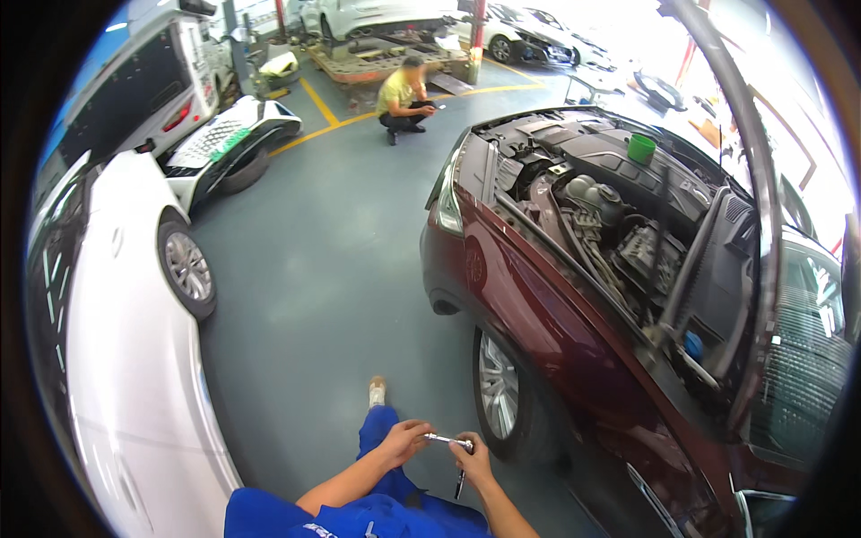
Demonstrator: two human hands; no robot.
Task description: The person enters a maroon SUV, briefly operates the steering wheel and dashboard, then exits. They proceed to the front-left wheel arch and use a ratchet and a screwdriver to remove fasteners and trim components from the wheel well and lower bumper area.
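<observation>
nearest to you, below your chest in blue work clothes (368,518), you are holding a slim silver metal ratchet tool (446,439) with a dark-looking handle (460,485), its shaft lying nearly level between your two hands and its handle hanging down under the right one. your left hand (406,441) is pinching the outer end of the shaft between thumb and fingertips; your right hand (473,459) is curling its fingers around the joint where shaft and handle are meeting, though how tightly you cannot tell from here. the tool is probably feeling stiff, dense and fairly heavy for its thinness, hard to damage, but smooth enough to be turning slick under oily fingers; gripping the joint or the handle is likely giving the surer hold, while the thin shaft is better suiting a light fingertip pinch. just beyond, your pale shoe (378,392) is standing on the grey floor (332,296). to your right a dark red car (560,314) is showing its uncovered engine, with a green plastic cup (641,149) sitting on top; to your left a white car (134,305) is standing. farther off, a person in a yellow top (402,92) is crouching near a yellow floor line.
</observation>
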